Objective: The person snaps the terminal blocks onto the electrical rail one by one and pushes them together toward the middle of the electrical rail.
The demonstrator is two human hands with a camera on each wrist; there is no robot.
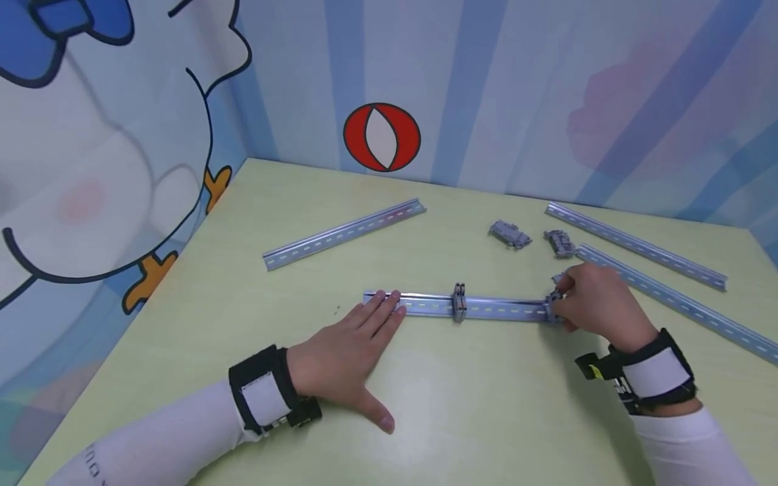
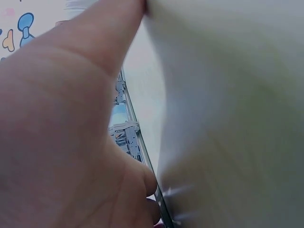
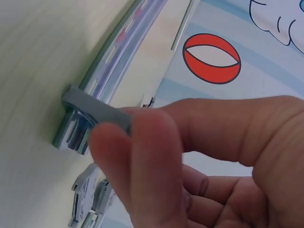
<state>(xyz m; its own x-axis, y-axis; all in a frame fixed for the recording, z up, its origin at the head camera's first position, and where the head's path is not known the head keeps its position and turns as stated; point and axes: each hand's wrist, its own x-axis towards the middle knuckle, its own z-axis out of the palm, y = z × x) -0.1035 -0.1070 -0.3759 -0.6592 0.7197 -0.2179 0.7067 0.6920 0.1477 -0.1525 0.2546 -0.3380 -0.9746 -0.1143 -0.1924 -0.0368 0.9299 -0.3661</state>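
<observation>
Pinching a grey terminal block [image 3: 97, 111] at rail end, R hand [image 1: 598, 297] sits centre-right; L hand [image 1: 352, 351], fingers flat, pins the DIN rail [image 1: 498, 309] at its left end, centre frame. Keep block square to rail; a mounted block [image 1: 459, 302] sits mid-rail.

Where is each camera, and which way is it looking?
Head: worn on the head, looks down at the green table; both hands and sleeves show.
Left wrist: sits behind the left hand, looks along the metal rail; thumb and palm show.
Right wrist: sits behind the right hand, which pinches a grey clip at the rail's end.
Shared: the rail shows in all three.
</observation>
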